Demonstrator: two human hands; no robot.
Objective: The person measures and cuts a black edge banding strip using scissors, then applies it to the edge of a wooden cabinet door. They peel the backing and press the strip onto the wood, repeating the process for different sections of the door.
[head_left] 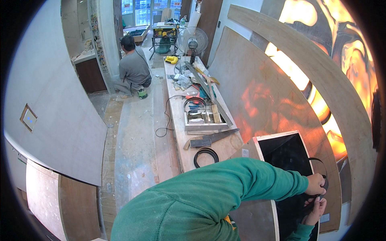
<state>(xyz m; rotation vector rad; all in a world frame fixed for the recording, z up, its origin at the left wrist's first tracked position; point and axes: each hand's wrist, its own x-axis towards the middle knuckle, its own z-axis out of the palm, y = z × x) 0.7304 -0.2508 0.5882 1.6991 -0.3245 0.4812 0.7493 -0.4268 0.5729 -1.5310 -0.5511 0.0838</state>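
My left arm in a green sleeve reaches across to the right, and my left hand is closed on a thin black edge-banding strip. The strip's free end loops up above that hand. Just below, my right hand comes up from the lower edge, its thumb and fingertips pinched together at the strip, close to the left hand. Both hands are over the right side of an open box-like panel frame, with pale wood edges and a black inside. My left sleeve hides part of it.
A long bench holds a black roll, a handsaw, a dark block, a tool tray and a yellow tool. A fan stands behind. A person crouches on the floor. Curved panels lean at right.
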